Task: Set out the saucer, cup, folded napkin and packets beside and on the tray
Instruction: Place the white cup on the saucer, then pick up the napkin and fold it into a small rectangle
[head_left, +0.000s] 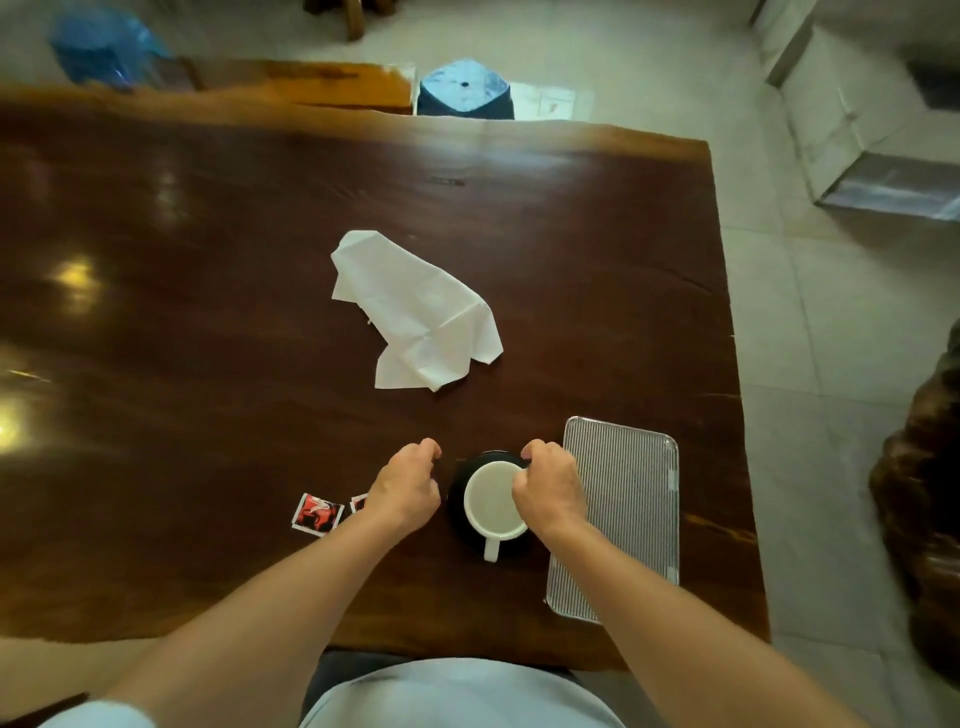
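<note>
Dark polished wood is filling most of my view, a tabletop (208, 312) catching glints of light along its left side, with pale floor tiles beyond its right edge. Near me, my right hand (550, 488) is curling over the right rim of the white cup (493, 501), fingers closed against it; the cup is sitting on the dark saucer (457, 493), handle pointing toward me. Just right of that, the ribbed grey tray (623, 509) is lying flat, and my right wrist is crossing its near left corner. My left hand (408, 491) is hovering just left of the saucer, fingers loosely bent and holding nothing (I cannot tell whether it is touching the wood). Beside its wrist, two red packets (318, 513) are resting on the tabletop, the right one half hidden. Farther off, around the middle, the white napkin (415, 312) is lying rumpled and unfolded.
</note>
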